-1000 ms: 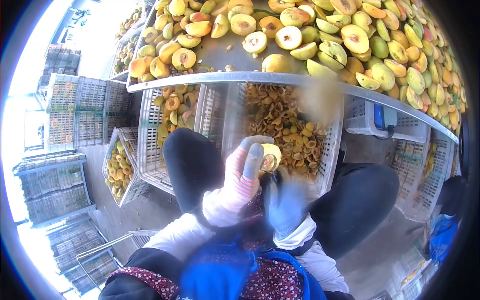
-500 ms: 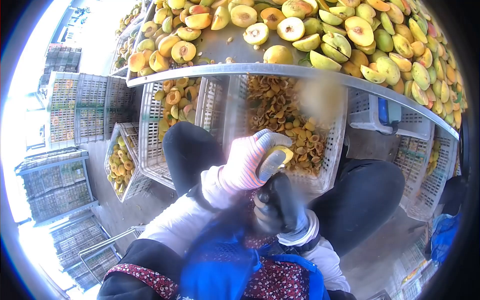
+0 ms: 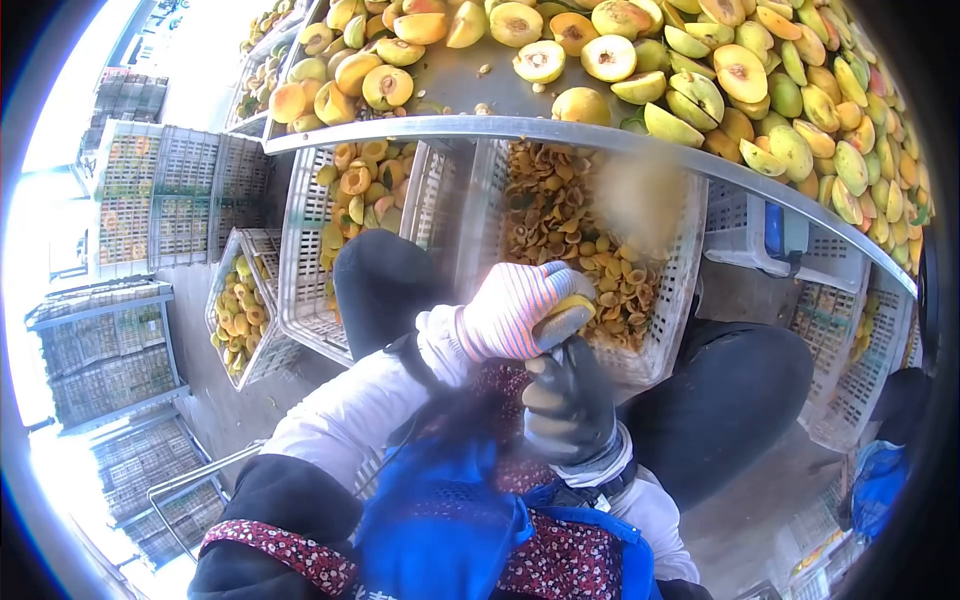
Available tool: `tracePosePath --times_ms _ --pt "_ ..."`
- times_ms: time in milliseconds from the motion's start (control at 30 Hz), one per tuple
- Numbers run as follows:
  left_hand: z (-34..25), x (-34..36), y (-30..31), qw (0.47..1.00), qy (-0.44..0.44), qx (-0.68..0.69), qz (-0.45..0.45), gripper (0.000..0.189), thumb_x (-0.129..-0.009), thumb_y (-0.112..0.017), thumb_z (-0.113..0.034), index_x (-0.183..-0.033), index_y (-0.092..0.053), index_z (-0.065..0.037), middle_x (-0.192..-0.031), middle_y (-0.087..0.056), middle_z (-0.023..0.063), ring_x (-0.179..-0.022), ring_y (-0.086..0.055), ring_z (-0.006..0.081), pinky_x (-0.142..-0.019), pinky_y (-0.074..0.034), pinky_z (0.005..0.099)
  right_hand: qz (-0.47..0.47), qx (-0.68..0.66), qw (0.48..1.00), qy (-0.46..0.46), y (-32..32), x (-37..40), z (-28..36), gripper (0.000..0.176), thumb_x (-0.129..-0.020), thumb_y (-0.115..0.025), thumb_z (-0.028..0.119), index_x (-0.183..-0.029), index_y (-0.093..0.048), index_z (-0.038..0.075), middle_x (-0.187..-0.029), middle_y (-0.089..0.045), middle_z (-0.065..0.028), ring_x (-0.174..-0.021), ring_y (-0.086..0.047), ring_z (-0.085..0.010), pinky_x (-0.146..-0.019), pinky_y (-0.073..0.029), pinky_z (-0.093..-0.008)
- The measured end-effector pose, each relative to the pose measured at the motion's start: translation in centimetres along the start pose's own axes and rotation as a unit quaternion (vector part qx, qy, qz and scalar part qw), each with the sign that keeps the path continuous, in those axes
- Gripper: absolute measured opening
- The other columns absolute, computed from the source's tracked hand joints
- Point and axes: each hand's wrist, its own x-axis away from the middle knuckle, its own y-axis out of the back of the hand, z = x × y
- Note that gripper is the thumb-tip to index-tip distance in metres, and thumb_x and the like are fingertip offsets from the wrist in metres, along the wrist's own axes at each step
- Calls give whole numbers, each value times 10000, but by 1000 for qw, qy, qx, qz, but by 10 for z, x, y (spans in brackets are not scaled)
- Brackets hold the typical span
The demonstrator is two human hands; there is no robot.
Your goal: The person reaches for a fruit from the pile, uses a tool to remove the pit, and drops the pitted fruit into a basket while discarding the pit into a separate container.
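My left hand, in a striped glove with grey fingertips, is wrapped round a yellow-green peach piece over the crate between my knees. Just below and touching it, my right hand, in a dark-coated glove, is closed with the fingers curled; what it grips, if anything, is hidden. Behind the hands, the white crate holds many brownish-yellow scraps. Halved peaches lie heaped on the metal table above.
The table's metal rim curves across the view. A crate of peach halves stands left of my knee, with another crate beyond it. Stacked crates line the left side; a white basket sits under the table at right.
Both hands have shifted slightly right in view, still close together, and my right hand has turned so that its curled fingers show more clearly. The view has tilted a little.
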Motion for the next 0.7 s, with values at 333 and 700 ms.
tracePosePath --times_ms 333,700 --pt "-17 23 -40 740 229 601 -200 398 -943 -510 -413 -1038 -607 -39 -855 -645 51 -775 -618 135 -722 -496 266 24 76 997 21 -8 -6 -4 456 -984 -341 495 -939 -491 66 -589 -391 5 -392 -345 -54 -322 -302 -203" --pt "20 73 93 844 162 141 -492 420 -937 -517 -388 -1038 -613 8 -914 -635 61 -831 -608 130 -758 -491 269 -138 190 964 127 -3 -2 6 517 -962 -376 528 -890 -606 71 -589 -407 -1 -423 -343 -108 -373 -275 -251"
